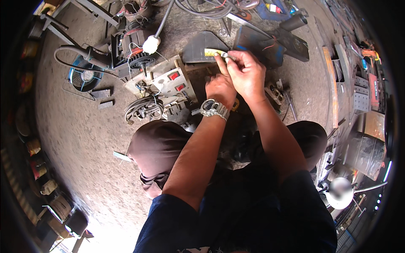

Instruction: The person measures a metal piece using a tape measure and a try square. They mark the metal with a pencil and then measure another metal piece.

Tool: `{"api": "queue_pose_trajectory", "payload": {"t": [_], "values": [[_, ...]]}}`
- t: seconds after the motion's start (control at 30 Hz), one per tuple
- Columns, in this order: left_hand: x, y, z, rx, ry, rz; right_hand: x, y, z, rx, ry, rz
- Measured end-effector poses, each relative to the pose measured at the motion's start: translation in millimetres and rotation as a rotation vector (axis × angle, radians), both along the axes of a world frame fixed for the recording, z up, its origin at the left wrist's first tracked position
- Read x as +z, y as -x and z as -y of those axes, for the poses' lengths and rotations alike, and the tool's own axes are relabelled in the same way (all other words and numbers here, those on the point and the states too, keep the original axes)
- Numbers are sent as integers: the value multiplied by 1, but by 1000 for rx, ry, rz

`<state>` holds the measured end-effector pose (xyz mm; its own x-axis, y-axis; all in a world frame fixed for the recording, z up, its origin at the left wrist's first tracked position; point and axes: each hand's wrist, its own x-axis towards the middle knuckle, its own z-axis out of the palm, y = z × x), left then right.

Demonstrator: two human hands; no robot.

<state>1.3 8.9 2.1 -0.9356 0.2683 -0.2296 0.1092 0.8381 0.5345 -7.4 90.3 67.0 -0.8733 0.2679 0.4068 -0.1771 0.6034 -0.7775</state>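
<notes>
A yellow-and-white tape measure blade lies across a dark metal plate in front of me. My left hand, with a watch on its wrist, has its index finger stretched onto the blade, while the other fingers are curled and partly hidden. Beside it, my right hand is closed in a pinch on a short, thin, pale stick, whose tip is at the blade's right end. Both hands are close together at the plate's near right edge.
Left of my hands stands an open machine panel with red switches and coiled cable. A blue fan sits farther left. Blue-black metal parts lie beyond my right hand. Metal scraps line the right side.
</notes>
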Motion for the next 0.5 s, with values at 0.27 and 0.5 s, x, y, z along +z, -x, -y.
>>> {"api": "queue_pose_trajectory", "payload": {"t": [0.27, 0.5], "values": [[12, -1, 5, 42, -174, 40, -6, 18, 9, 166, -140, 71], [-1, -1, 3, 97, -177, -41, 45, 30, 13, 321, -609, 665]]}}
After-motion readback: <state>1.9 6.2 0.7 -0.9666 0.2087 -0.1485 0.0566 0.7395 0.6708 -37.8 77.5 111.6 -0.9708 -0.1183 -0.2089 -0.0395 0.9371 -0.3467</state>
